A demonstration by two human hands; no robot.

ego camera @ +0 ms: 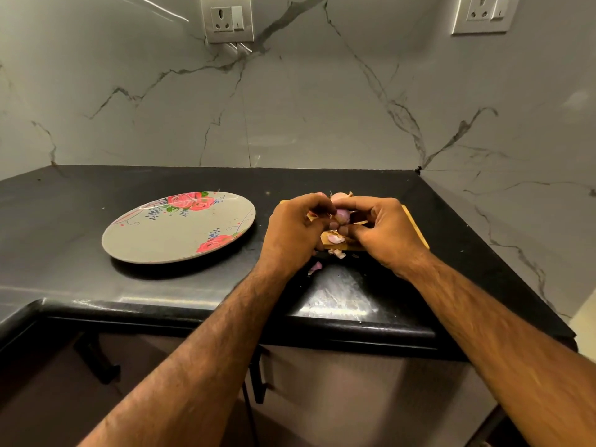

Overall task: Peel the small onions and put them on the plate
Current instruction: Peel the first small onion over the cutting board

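Note:
A small pink onion is pinched between the fingertips of my left hand and my right hand, just above a wooden board. Another onion lies on the board behind my hands, partly hidden. Loose pink and brown skins lie on the board under my fingers, and one piece of peel rests on the counter in front. The grey plate with red roses sits to the left with nothing on it.
The black counter meets a marble wall at the back and right. Its rounded front edge runs below my forearms. Two wall sockets are mounted high up. Dark cabinet handles hang below the counter.

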